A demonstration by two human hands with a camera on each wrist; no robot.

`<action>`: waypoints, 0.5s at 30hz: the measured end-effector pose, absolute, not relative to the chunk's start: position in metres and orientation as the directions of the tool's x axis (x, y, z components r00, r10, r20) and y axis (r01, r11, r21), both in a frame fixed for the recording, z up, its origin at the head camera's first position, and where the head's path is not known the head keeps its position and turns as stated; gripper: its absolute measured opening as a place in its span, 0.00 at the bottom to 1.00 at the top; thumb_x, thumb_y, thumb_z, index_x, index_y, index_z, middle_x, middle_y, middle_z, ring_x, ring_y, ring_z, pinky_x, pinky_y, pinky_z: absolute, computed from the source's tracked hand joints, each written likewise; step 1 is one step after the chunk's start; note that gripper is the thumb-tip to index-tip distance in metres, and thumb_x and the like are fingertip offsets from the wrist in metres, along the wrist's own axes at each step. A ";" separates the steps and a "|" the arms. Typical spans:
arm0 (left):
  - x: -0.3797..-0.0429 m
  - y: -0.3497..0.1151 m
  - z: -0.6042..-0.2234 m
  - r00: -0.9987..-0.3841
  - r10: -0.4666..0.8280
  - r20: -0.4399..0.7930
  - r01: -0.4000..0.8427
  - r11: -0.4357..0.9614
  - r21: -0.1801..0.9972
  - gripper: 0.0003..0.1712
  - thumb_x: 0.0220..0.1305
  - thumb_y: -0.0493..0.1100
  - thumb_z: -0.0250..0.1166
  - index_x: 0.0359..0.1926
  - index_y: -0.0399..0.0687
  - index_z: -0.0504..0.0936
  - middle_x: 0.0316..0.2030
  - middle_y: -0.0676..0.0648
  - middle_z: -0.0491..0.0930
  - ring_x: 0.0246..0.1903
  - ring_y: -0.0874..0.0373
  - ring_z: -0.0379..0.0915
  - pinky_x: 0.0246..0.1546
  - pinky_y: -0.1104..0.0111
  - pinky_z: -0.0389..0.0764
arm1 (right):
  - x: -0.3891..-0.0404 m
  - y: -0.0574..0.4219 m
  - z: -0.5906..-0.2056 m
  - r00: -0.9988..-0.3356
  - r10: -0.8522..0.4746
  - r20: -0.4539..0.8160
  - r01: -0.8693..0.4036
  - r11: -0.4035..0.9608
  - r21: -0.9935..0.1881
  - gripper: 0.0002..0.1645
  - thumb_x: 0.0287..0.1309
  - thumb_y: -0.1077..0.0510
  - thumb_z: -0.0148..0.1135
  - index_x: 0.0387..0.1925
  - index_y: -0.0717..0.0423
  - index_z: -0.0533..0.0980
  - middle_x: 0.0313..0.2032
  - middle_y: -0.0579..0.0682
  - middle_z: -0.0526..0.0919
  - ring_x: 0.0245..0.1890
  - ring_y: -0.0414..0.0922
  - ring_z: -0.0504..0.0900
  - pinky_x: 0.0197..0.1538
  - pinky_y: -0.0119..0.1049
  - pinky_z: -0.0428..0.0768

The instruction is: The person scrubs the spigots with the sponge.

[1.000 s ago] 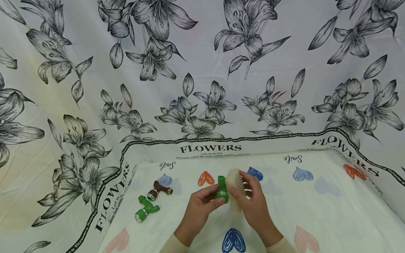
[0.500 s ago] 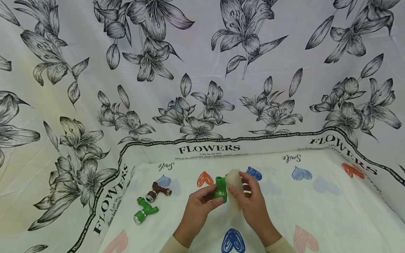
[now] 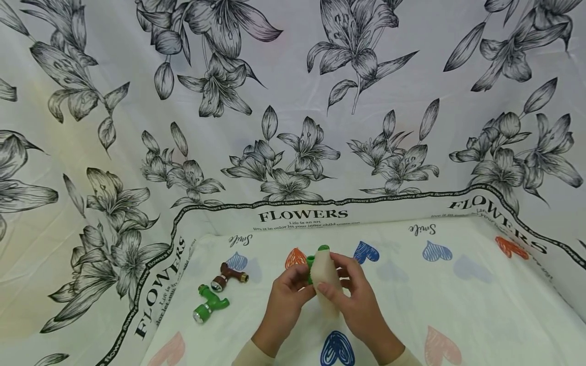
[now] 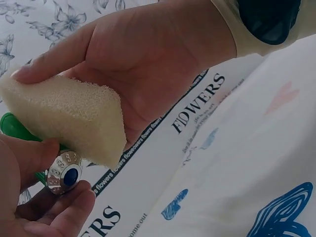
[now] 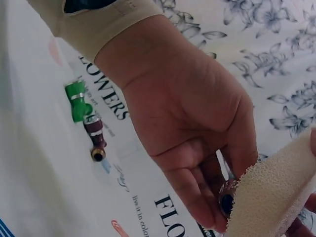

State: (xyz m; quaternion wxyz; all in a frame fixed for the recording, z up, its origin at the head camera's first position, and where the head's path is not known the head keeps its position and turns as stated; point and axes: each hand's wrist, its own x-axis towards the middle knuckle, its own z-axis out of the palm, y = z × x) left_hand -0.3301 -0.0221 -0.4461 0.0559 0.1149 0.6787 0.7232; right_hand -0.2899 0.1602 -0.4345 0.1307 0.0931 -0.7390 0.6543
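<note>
My left hand (image 3: 285, 301) grips a green plastic tap (image 4: 15, 127), whose round silver end has a blue centre. Pale, thick and porous, a sponge (image 3: 324, 279) is pinched between the thumb and fingers of my right hand (image 3: 363, 305). The sponge lies right along the tap and hides most of it in the head view, where only green bits show at the top and left edge. In the right wrist view, the left hand (image 5: 192, 108) curls round the tap's silver end beside the sponge (image 5: 271, 187).
To the left on the white heart-print cloth (image 3: 403, 305) lie a second green tap (image 3: 208, 307) and a dark brown tap (image 3: 224, 277) with a brass-coloured mouth, close together. Flower-print fabric (image 3: 293, 152) rises behind and at the sides.
The right hand and sponge have shifted left across the tap, which was plainly visible beside the sponge and is now mostly covered. The two taps on the cloth stay put.
</note>
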 end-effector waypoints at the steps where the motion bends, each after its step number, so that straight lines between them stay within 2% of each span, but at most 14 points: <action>1: -0.330 -0.022 -0.446 -0.967 0.237 0.087 0.072 -0.073 0.995 0.20 0.70 0.32 0.74 0.61 0.39 0.84 0.59 0.41 0.83 0.55 0.45 0.81 0.57 0.64 0.85 | -0.290 0.161 -0.435 -0.948 0.033 0.317 -0.310 0.134 -0.941 0.36 0.71 0.53 0.75 0.75 0.46 0.72 0.62 0.47 0.76 0.56 0.50 0.75 0.60 0.47 0.79; 7: -0.328 -0.022 -0.444 -0.960 0.261 0.105 0.084 -0.090 0.992 0.19 0.68 0.32 0.75 0.58 0.37 0.84 0.56 0.40 0.83 0.53 0.45 0.81 0.56 0.64 0.86 | -0.296 0.165 -0.438 -0.950 0.066 0.306 -0.291 0.171 -0.941 0.38 0.70 0.50 0.76 0.76 0.48 0.72 0.62 0.48 0.76 0.57 0.50 0.75 0.61 0.54 0.76; 15: -0.326 -0.024 -0.443 -0.947 0.304 0.106 0.072 -0.122 0.990 0.20 0.68 0.32 0.76 0.58 0.35 0.83 0.57 0.39 0.82 0.54 0.46 0.82 0.57 0.64 0.86 | -0.304 0.176 -0.446 -0.956 0.092 0.278 -0.256 0.197 -0.946 0.39 0.70 0.48 0.76 0.76 0.49 0.71 0.62 0.50 0.76 0.57 0.50 0.77 0.58 0.46 0.79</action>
